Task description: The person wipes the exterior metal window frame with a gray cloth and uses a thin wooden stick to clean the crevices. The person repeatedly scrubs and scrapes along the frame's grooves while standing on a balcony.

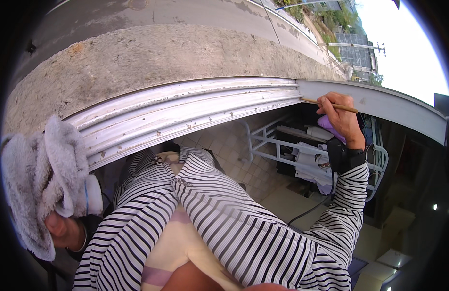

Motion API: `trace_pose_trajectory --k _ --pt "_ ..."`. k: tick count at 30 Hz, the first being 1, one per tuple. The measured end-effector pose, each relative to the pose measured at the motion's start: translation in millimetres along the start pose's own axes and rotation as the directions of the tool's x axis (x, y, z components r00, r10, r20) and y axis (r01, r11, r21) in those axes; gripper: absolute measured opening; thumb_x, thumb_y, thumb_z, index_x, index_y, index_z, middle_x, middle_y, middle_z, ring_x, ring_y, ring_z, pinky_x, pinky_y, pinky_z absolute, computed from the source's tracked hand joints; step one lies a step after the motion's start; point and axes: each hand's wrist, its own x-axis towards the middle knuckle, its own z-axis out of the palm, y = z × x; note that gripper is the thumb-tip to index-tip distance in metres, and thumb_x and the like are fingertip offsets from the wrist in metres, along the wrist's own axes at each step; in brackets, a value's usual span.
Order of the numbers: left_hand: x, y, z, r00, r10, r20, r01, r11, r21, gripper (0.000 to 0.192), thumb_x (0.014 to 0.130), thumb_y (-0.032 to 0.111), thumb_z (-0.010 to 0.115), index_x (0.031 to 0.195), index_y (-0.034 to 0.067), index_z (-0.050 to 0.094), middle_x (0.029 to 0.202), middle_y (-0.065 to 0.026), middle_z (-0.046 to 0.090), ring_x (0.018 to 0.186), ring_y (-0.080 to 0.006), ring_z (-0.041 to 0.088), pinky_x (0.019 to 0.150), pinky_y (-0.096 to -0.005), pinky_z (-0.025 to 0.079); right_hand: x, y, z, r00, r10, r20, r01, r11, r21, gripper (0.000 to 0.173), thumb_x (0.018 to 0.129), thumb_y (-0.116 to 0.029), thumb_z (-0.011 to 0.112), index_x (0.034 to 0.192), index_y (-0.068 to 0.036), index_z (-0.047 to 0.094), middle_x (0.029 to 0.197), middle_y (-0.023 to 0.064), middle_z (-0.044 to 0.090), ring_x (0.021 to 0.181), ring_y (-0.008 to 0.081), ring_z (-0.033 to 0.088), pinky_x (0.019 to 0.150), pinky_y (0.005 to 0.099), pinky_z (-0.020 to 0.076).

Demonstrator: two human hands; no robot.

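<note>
My right hand [339, 114] grips a thin wooden stick [344, 107], whose far tip touches the corner where the white window track [195, 105] meets the upright frame [377, 98]. Flecks of dirt and chipped spots mark the grooved track. At the left, my left hand [64, 231] holds a bunched grey-white towel [60, 163] by the near end of the track; the towel hides most of its fingers. A black band circles my right wrist.
Beyond the track lies a rough concrete ledge [166, 51], with a road outside. Below, on the inner side, a light metal rack [268, 145] holds cloths and other items above a tiled floor [242, 178]. A dark cable hangs near my right forearm.
</note>
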Motion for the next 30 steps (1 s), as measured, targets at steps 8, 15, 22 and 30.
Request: trace_pose_trajectory --k 8,15,22,30 --pt "1 2 0 1.0 0.005 -0.003 -0.005 1.0 0.002 0.074 0.083 0.042 0.07 0.137 -0.002 0.044 0.132 -0.0207 0.053 0.118 -0.0351 0.057 0.103 -0.046 0.046 -6 -19 -14 0.996 0.087 0.038 -0.094 0.939 0.332 0.029 0.097 -0.015 0.051 0.092 0.01 0.066 0.08 0.0141 0.068 0.068 0.0175 0.068 0.066 0.0255 0.0547" --pt "4 6 -2 1.0 0.021 0.005 -0.02 1.0 -0.008 0.074 0.083 0.041 0.07 0.137 -0.002 0.044 0.132 -0.0206 0.053 0.118 -0.035 0.057 0.103 -0.046 0.046 -8 -30 -4 0.996 0.042 -0.079 0.016 0.786 0.618 0.032 0.099 -0.018 0.047 0.094 0.009 0.064 0.082 0.0163 0.067 0.069 0.0181 0.067 0.067 0.0259 0.0537" --pt "5 7 -4 1.0 0.019 0.004 -0.019 1.0 -0.01 0.073 0.084 0.041 0.07 0.137 -0.002 0.044 0.132 -0.0206 0.053 0.118 -0.035 0.057 0.103 -0.0459 0.046 -2 -28 11 0.99 0.058 -0.129 0.042 0.75 0.66 0.031 0.099 -0.015 0.049 0.097 0.012 0.064 0.085 0.0198 0.069 0.072 0.0221 0.07 0.069 0.0275 0.0564" --pt "5 7 -6 1.0 0.013 0.011 -0.013 1.0 -0.012 0.072 0.084 0.041 0.07 0.137 -0.002 0.044 0.133 -0.0206 0.053 0.118 -0.0349 0.057 0.103 -0.0459 0.047 19 -23 17 0.999 0.042 -0.006 -0.027 0.74 0.672 0.031 0.099 -0.016 0.049 0.097 0.011 0.064 0.084 0.0186 0.069 0.071 0.0223 0.07 0.067 0.0274 0.0564"
